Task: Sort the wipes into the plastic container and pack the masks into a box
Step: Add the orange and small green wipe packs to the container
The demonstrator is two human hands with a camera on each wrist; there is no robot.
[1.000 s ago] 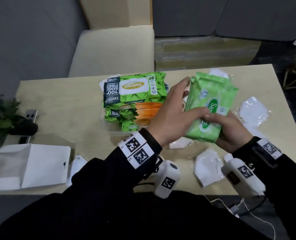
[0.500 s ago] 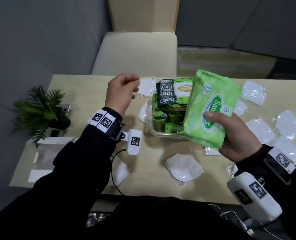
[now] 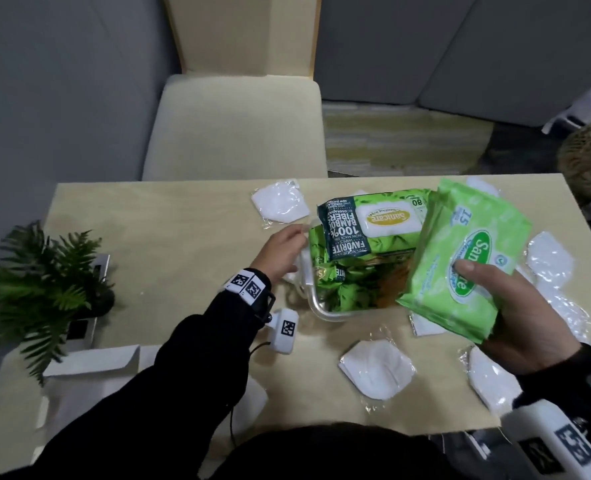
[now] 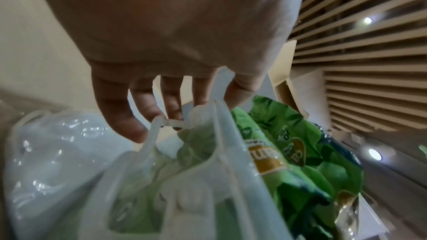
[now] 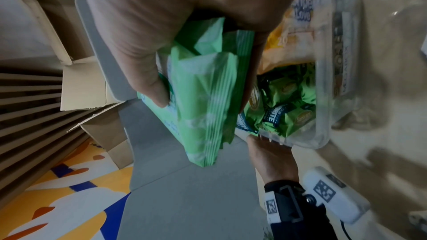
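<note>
My right hand (image 3: 495, 296) grips a stack of light green wipe packs (image 3: 460, 258), tilted above the right end of the clear plastic container (image 3: 316, 308). The right wrist view shows my thumb (image 5: 150, 88) pressed on the packs (image 5: 201, 134). Small green wipe packs fill the container, and a large wipe pack (image 3: 370, 223) lies across its top. My left hand (image 3: 292, 245) holds the container's left rim (image 4: 217, 134), thumb inside and fingers (image 4: 120, 116) outside. White wrapped masks (image 3: 377, 368) lie scattered on the table. A white box (image 3: 90, 368) lies at the near left.
A potted plant (image 3: 45, 282) stands at the table's left edge. More masks lie at the far middle (image 3: 280, 202), right (image 3: 550, 261) and near right (image 3: 491, 379). A beige chair (image 3: 235, 126) stands behind the table. Cables hang near my wrists.
My left hand let go of the green packs, rose to the left, then came down onto the container's left rim. The right hand keeps the packs, now held near the container's right end.
</note>
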